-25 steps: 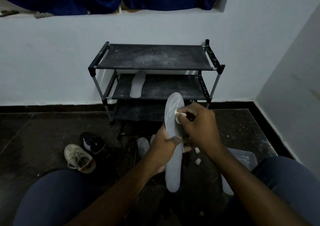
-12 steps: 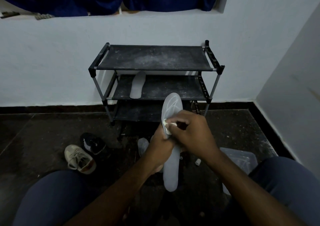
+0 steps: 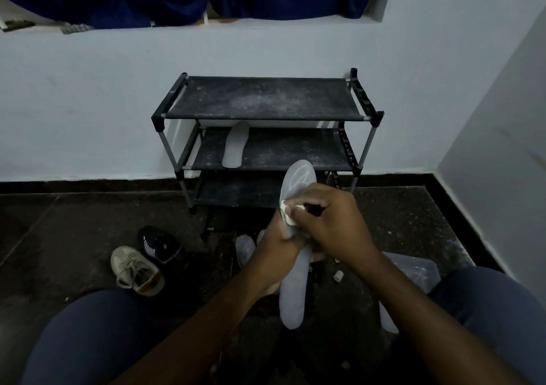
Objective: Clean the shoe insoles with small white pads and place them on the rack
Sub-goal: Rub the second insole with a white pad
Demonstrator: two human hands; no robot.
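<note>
A dark speckled floor (image 3: 74, 222) meets a pale wall (image 3: 88, 103), where a black rack (image 3: 266, 98) stands — one grey insole (image 3: 235, 145) on its middle shelf. The left hand (image 3: 273, 248) grips a second insole (image 3: 292, 296) round its middle; the right hand (image 3: 334, 225) pinches a white pad (image 3: 288, 213) against it just above. Its long axis runs upright — toe toward the rack.

Your hands cover the middle of the insole (image 3: 291, 296); your left hand's (image 3: 274, 251) fingers are hidden behind it. The white pad (image 3: 288, 213) shows only as an edge under your right hand (image 3: 334, 225). At four o'clock, your forearm and knee hide most of a clear container (image 3: 413, 269). At ten o'clock, ledge items (image 3: 74, 27) are too dim to identify.
</note>
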